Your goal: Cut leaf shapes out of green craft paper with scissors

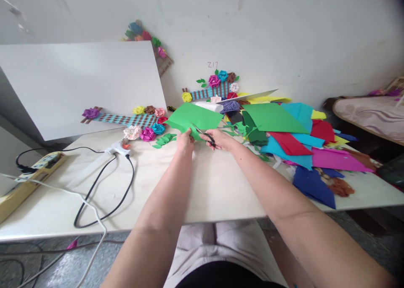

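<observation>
My left hand pinches the near edge of a green paper sheet, which is raised a little off the table. In my right hand is a pair of scissors with dark handles, its blades reaching left onto the sheet close to my left fingers. I cannot see exactly how far the blades are parted. Several cut green paper leaves lie on the table just left of my left hand. Green scraps lie to the right of the scissors.
A glue gun with a looped black cord and a power strip lie at left. Woven strips with paper flowers lean against a white board. Piled coloured paper covers the right side. Purple yarn sits behind.
</observation>
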A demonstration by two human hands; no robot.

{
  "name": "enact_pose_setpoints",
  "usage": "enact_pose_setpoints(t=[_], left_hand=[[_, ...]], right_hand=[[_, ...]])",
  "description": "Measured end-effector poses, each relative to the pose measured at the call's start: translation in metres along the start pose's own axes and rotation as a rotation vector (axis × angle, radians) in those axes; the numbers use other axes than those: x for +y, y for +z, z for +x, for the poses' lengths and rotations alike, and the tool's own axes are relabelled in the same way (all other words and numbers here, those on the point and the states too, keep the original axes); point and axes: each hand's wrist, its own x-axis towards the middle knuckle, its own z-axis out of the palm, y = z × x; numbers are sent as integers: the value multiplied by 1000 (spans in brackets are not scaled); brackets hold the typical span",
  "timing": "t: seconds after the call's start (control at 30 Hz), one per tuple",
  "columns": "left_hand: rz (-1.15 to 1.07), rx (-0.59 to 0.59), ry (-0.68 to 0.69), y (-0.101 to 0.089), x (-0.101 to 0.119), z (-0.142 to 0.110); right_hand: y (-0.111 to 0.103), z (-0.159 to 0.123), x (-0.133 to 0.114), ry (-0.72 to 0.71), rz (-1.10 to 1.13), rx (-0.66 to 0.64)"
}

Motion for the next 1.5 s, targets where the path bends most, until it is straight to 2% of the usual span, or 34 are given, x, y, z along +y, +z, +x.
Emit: enact_pose_setpoints(t=[0.33, 0.57, 0.7, 0.83, 1.03, 1.3, 1.5], left_hand=[[10, -119, -2, -3, -6, 6], [40, -116, -4, -1, -11, 5], [61, -110, 5, 0, -10, 3], [57, -86, 13, -2, -8, 3], [62, -89, 15, -4, -8, 5], [52, -107, 4, -2, -11, 9], [44, -134, 23, -3, -14, 9]], right_hand=[[-9, 1, 3, -31, 26, -64], [-14, 2, 5, -23, 30, -67], [-11, 0, 0, -17, 13, 0], [-3, 0, -4, 5, -96, 95], [2, 0, -8, -48, -181, 191], [-7, -1, -4, -27, -73, 12], [-14, 0, 1, -47, -12, -48]])
